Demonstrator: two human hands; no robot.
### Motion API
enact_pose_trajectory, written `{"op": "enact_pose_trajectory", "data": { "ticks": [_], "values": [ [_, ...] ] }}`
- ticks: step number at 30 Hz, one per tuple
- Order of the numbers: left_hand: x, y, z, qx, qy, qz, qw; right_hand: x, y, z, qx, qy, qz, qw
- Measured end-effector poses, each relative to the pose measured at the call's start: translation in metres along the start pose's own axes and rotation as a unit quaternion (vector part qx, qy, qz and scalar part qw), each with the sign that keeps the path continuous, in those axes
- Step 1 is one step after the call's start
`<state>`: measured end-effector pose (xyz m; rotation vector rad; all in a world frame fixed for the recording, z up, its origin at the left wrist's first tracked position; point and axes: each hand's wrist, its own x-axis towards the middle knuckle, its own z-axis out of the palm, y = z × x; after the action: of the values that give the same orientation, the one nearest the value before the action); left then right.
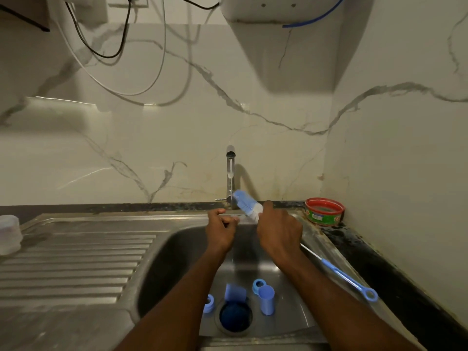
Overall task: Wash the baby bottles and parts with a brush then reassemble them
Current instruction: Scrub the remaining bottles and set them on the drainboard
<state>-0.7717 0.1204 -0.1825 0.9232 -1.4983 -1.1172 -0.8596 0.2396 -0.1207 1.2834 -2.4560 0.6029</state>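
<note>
Baby-bottle parts of pale blue plastic [266, 300] lie on the floor of the steel sink [177, 249] around the drain, some upright and some tipped. Over the sink's back edge, under the chrome tap [230, 173], the right hand [279, 230] grips the long blue-and-white bottle brush [247, 203] just below its bristles. The left hand [220, 230] sits just beside it with fingers curled; whether it holds anything I cannot tell.

Two bare forearms enter from the bottom of the frame and narrow to the left hand [219, 230] and right hand [279, 230] at centre. No sleeves reach the wrists.
</note>
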Motion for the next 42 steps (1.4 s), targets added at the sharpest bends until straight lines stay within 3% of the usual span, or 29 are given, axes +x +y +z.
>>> {"op": "enact_pose_trajectory", "data": {
  "ticks": [3, 7, 13, 16, 21, 24, 29, 36, 42],
  "values": [
    [0.002, -0.004, -0.003, -0.012, -0.017, -0.010, 1.000, -0.008, -0.004, 0.003, 0.003, -0.028, -0.029, 0.999],
    [0.004, -0.006, -0.001, -0.072, -0.074, -0.032, 0.994, -0.004, -0.004, 0.005, 0.008, -0.026, -0.005, 1.000],
    [0.011, -0.003, 0.001, -0.128, -0.005, -0.084, 0.988, -0.001, 0.003, -0.002, 0.009, 0.035, 0.016, 0.999],
    [0.015, -0.005, -0.002, -0.143, 0.030, -0.122, 0.982, -0.009, -0.003, 0.000, 0.029, 0.014, -0.012, 0.999],
    [0.011, -0.005, 0.005, -0.147, -0.100, -0.102, 0.979, -0.005, -0.010, 0.007, 0.037, -0.027, -0.002, 0.999],
    [0.009, -0.001, 0.008, -0.166, -0.103, -0.108, 0.975, 0.000, -0.006, 0.002, 0.037, -0.016, 0.009, 0.999],
    [0.012, 0.004, 0.002, -0.240, -0.042, -0.140, 0.960, -0.008, -0.003, 0.002, 0.052, -0.022, -0.016, 0.998],
    [0.003, 0.007, 0.002, -0.201, -0.145, -0.109, 0.963, -0.005, 0.000, 0.001, 0.022, -0.037, 0.005, 0.999],
    [0.005, -0.005, -0.001, -0.074, 0.031, -0.101, 0.992, -0.010, -0.002, -0.007, 0.012, -0.008, -0.024, 1.000]
  ]
}}
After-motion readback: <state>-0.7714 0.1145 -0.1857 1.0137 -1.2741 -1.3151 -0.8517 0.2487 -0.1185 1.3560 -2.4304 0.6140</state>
